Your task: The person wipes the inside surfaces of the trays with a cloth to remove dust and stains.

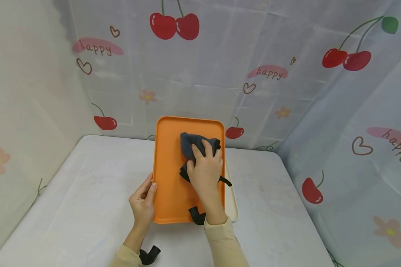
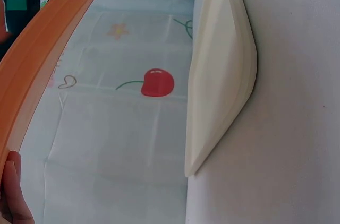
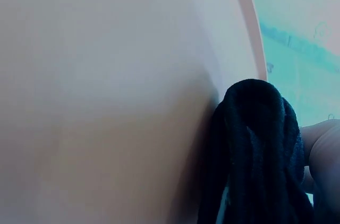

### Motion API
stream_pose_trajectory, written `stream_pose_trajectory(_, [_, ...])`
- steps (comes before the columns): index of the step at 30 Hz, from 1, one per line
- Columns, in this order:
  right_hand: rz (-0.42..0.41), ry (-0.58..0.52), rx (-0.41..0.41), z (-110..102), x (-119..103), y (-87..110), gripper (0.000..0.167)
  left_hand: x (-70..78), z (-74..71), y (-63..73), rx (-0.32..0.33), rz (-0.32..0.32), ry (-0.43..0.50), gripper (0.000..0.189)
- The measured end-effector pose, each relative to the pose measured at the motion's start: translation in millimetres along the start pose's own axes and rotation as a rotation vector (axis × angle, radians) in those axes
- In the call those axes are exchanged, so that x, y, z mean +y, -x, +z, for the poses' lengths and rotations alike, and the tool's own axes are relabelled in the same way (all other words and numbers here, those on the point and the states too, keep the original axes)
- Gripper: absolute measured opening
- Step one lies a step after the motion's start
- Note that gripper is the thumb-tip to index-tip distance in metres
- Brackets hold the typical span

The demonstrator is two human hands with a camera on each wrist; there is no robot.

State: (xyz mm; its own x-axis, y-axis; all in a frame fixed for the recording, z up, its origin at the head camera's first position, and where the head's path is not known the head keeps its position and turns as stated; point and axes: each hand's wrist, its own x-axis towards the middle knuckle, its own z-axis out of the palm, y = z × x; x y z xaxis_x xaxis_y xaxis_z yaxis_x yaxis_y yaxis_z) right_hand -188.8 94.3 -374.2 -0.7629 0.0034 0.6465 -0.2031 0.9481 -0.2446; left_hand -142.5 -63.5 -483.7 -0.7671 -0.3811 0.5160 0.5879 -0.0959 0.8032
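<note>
My left hand [image 1: 143, 202] grips an orange tray [image 1: 170, 178] by its left edge, thumb on the near side. In the left wrist view the orange tray [image 2: 42, 38] is raised above the table, with fingers [image 2: 15, 195] at its rim. My right hand [image 1: 205, 172] holds a bunched dark grey cloth [image 1: 189, 144] with a black strap against the tray's inner face, right of its middle. Folds of the cloth [image 3: 255, 155] show up close in the right wrist view, beside part of the right hand [image 3: 325, 152].
Behind and below the orange tray lies a cream tray [image 1: 232, 200] on the white-covered table [image 1: 103, 185]. Curtains printed with cherries [image 1: 177, 26] surround the table at the back and sides. Black wrist pieces [image 1: 150, 256] show at both sleeves.
</note>
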Motion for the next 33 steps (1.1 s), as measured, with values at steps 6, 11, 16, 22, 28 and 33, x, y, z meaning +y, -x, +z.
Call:
stream_pose_trajectory(6, [0.057,-0.006,0.003,-2.7,15.5,2.1,0.038,0.8,0.0,-0.5,0.01,-0.004,-0.001,0.031])
stream_pose_trajectory(11, [0.12,-0.027,-0.012,-4.2,29.3,3.5,0.038,1.8,-0.7,-1.8,0.022,0.009,-0.008,0.031])
stream_pose_trajectory(16, [0.166,-0.067,-0.024,-5.9,36.2,5.0,0.038,2.2,-0.6,-2.6,0.019,0.012,-0.008,0.03])
stream_pose_trajectory(22, [0.183,-0.077,0.001,-5.8,34.4,7.0,0.037,2.1,0.4,-1.6,0.019,0.005,0.006,0.031])
stream_pose_trajectory(28, [0.213,-0.071,-0.012,-4.6,30.2,8.0,0.038,1.4,0.8,-1.0,0.018,-0.001,0.026,0.031])
stream_pose_trajectory(33, [0.203,-0.059,0.003,-2.1,26.7,8.6,0.038,1.4,1.2,-1.3,0.02,-0.004,0.034,0.031])
